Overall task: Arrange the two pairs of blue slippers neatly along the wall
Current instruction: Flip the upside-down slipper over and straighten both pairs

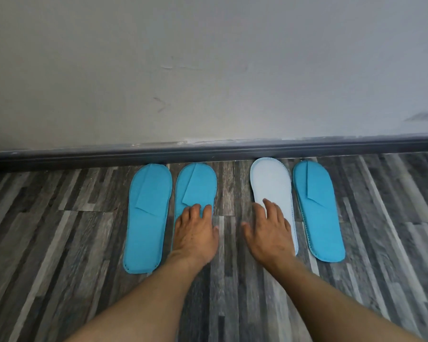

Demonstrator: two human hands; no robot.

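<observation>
Several flat slippers lie in a row on the floor, toes toward the wall. The far-left blue slipper (146, 215) lies alone. My left hand (195, 235) rests flat on the second blue slipper (197, 186), covering its heel half. A gap of floor separates the pairs. My right hand (269, 233) lies spread on the third slipper (271, 183), which shows a pale whitish face. The far-right blue slipper (319, 211) lies untouched beside it. Neither hand grips anything.
A dark baseboard (208, 151) runs along the foot of the grey wall (208, 58), just beyond the slipper toes. The floor (59, 243) is grey striped wood planking on all sides.
</observation>
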